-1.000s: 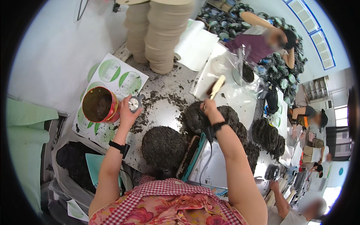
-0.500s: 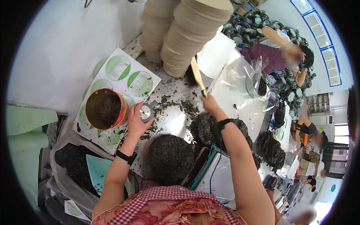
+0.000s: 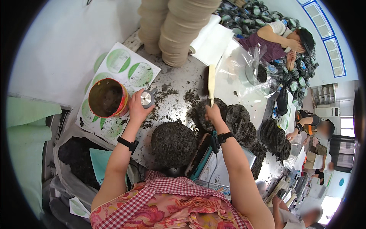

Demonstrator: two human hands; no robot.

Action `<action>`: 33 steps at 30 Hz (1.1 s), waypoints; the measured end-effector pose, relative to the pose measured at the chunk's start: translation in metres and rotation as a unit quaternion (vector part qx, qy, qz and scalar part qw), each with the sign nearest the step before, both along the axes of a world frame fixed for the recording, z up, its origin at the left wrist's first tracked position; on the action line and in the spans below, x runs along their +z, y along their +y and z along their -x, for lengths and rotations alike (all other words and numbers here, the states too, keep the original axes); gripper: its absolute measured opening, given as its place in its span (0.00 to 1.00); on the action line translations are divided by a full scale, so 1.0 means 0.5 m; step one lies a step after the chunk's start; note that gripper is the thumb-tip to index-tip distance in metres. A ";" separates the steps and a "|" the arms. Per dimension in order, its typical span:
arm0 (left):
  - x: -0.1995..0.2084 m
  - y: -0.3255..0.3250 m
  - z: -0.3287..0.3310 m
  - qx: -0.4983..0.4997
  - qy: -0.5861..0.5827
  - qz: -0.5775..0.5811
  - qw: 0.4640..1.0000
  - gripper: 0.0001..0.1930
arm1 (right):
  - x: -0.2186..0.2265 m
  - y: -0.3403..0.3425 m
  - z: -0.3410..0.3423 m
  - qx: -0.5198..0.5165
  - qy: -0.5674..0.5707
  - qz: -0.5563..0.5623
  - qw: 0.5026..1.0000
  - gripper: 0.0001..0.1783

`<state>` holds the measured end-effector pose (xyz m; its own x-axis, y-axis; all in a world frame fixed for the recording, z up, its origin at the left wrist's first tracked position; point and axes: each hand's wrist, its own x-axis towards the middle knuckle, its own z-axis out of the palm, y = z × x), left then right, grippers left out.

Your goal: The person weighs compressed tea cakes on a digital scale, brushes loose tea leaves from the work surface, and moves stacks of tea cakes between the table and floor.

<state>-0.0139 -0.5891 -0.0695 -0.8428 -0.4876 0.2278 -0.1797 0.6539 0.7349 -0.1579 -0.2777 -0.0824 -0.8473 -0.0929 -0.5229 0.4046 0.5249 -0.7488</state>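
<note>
My right hand grips the end of a brush with a pale wooden handle and dark bristles, held above the worktable. The fingers of my left hand are wrapped round a grey round object with a shiny metal disc and a small side tab. Beside that hand stands a red tin, with something dark inside. Dark leafy crumbs lie scattered over the table. A round dark cake of pressed leaves is close to my body, and more cakes are piled beside my right forearm.
Tall stacks of beige discs rise at the far side. Printed green-and-white sheets lie under the tin. A scale sits near my right elbow, and an open bag of dark leaves at my left. Other people work at right.
The brush has come back from beside the beige stacks toward me, and now points straight away from me. My left hand keeps its grip on the grey object, almost in place.
</note>
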 end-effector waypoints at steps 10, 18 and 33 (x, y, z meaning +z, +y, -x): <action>0.008 -0.014 -0.018 0.023 -0.020 0.010 0.999 0.39 | 0.105 -0.085 -0.077 0.303 0.226 -0.125 0.917 0.14; 0.009 -0.004 -0.006 0.011 -0.027 0.008 1.000 0.37 | 0.015 -0.246 0.110 0.399 0.260 -0.250 0.843 0.11; 0.063 0.015 0.015 -0.026 0.016 0.037 0.999 0.37 | 0.056 0.058 -0.058 0.230 0.174 -0.185 0.939 0.15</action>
